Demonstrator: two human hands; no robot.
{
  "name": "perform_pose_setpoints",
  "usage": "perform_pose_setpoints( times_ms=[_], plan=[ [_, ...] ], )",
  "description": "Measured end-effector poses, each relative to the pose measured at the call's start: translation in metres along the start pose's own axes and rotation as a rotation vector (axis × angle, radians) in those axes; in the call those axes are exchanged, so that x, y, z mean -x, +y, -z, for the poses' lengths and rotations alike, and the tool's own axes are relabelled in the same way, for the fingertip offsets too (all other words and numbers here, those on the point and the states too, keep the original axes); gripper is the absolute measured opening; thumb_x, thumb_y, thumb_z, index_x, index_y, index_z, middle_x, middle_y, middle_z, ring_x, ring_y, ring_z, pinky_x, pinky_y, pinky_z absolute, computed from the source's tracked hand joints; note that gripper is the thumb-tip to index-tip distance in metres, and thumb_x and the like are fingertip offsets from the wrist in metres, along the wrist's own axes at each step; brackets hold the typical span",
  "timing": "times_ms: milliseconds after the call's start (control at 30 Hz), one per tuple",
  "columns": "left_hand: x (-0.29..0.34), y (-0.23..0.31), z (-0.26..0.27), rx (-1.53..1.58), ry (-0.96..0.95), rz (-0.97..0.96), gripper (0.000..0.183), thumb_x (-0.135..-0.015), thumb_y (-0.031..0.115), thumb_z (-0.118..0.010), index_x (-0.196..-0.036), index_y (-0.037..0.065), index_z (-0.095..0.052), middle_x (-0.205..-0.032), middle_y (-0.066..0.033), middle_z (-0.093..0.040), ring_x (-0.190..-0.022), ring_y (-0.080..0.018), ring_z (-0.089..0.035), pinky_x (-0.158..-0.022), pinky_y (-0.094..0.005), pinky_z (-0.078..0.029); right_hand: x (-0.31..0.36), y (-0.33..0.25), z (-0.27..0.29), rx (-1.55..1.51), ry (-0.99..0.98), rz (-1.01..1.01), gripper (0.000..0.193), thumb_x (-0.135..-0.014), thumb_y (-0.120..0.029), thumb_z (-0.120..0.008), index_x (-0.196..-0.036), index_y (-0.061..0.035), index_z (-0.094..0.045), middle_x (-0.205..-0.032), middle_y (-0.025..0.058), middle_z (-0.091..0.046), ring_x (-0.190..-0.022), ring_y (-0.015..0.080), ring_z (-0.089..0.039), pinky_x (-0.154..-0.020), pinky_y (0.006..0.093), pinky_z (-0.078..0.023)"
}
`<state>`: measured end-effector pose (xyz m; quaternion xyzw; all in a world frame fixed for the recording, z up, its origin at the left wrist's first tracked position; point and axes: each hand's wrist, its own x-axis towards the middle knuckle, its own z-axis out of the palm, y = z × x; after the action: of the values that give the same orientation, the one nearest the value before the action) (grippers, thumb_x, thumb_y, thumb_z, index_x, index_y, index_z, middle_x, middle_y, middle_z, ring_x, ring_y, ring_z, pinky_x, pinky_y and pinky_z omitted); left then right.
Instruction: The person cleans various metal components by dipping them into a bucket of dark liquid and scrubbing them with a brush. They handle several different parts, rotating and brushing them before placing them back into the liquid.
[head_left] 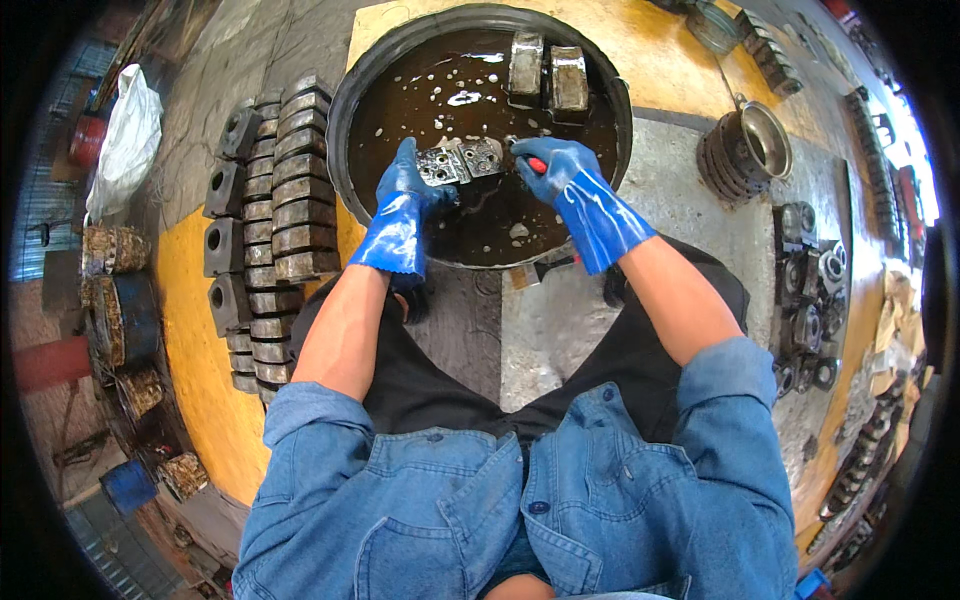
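My left hand [405, 180], in a long blue rubber glove, grips a wet grey metal block with several round holes [442, 165] by its left end. The block is held over a round black tub [341, 150] of dark brown, foamy liquid. A seam crosses its middle, and I cannot tell whether it is one piece or two. My right hand [562, 170], gloved alike, is closed around a red-handled tool [538, 165] just right of the block. The tool's working end is too small to make out. Two wet metal blocks [568, 85] stand at the tub's far right side.
Rows of stacked metal blocks [305, 190] stand left of the tub. A ribbed metal cylinder [745, 150] sits to its right, with several dark ring-shaped parts [810, 300] nearer me. Far left are a white sack [128, 140] and rusty drums [120, 320].
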<state>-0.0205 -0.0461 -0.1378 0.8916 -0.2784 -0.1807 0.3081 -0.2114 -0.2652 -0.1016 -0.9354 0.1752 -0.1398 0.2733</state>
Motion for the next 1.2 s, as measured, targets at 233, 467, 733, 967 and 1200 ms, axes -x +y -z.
perform_pose_setpoints(
  times_ms=[233, 467, 733, 967, 1200],
  plan=[
    [-0.001, 0.011, 0.004, -0.151, 0.047, -0.026, 0.099, -0.078, 0.037, -0.094, -0.157, 0.001, -0.046, -0.129, -0.0189, -0.075, -0.115, -0.0293, -0.074, -0.105, -0.0398, -0.056, -0.002, 0.042, -0.034, -0.334, -0.261, -0.444, 0.025, -0.097, -0.034, -0.073, -0.119, -0.0247, -0.08, -0.106, 0.0132, -0.08, -0.096, 0.0308, -0.077, -0.088, 0.04, -0.062],
    [0.001, 0.026, 0.017, -0.096, -0.008, 0.15, 0.123, -0.064, 0.033, -0.102, -0.165, 0.006, -0.037, -0.142, -0.0244, -0.067, -0.131, -0.0382, -0.066, -0.111, -0.044, -0.054, -0.003, -0.049, 0.014, -0.459, 0.144, 0.163, 0.022, -0.097, -0.017, -0.075, -0.118, -0.0145, -0.081, -0.114, 0.0109, -0.081, -0.102, 0.0245, -0.078, -0.093, 0.0361, -0.062],
    [0.0, 0.027, 0.016, -0.153, 0.007, 0.144, 0.124, -0.062, 0.042, -0.102, -0.164, 0.007, -0.039, -0.142, -0.0248, -0.068, -0.13, -0.0391, -0.067, -0.111, -0.0447, -0.054, 0.003, -0.059, 0.017, -0.065, 0.046, 0.453, 0.029, -0.089, -0.008, -0.079, -0.117, -0.014, -0.079, -0.115, 0.0129, -0.079, -0.102, 0.036, -0.076, -0.088, 0.0432, -0.063],
    [-0.005, 0.018, 0.005, -0.164, 0.061, 0.032, 0.117, -0.062, 0.039, -0.102, -0.158, 0.005, -0.045, -0.139, -0.0265, -0.068, -0.128, -0.0408, -0.067, -0.108, -0.0451, -0.054, 0.007, -0.061, 0.015, -0.176, -0.025, 0.615, 0.028, -0.088, -0.01, -0.078, -0.116, -0.0155, -0.078, -0.113, 0.0105, -0.078, -0.096, 0.0363, -0.076, -0.082, 0.044, -0.062],
    [-0.001, 0.01, 0.002, -0.116, 0.004, 0.037, 0.117, -0.063, 0.032, -0.1, -0.161, 0.005, -0.042, -0.142, -0.0236, -0.067, -0.13, -0.0389, -0.067, -0.11, -0.0435, -0.054, -0.018, -0.032, 0.005, -0.628, 0.101, -0.079, 0.02, -0.099, -0.015, -0.076, -0.117, -0.0115, -0.081, -0.108, 0.0096, -0.081, -0.098, 0.0167, -0.075, -0.092, 0.0309, -0.06]
  ],
)
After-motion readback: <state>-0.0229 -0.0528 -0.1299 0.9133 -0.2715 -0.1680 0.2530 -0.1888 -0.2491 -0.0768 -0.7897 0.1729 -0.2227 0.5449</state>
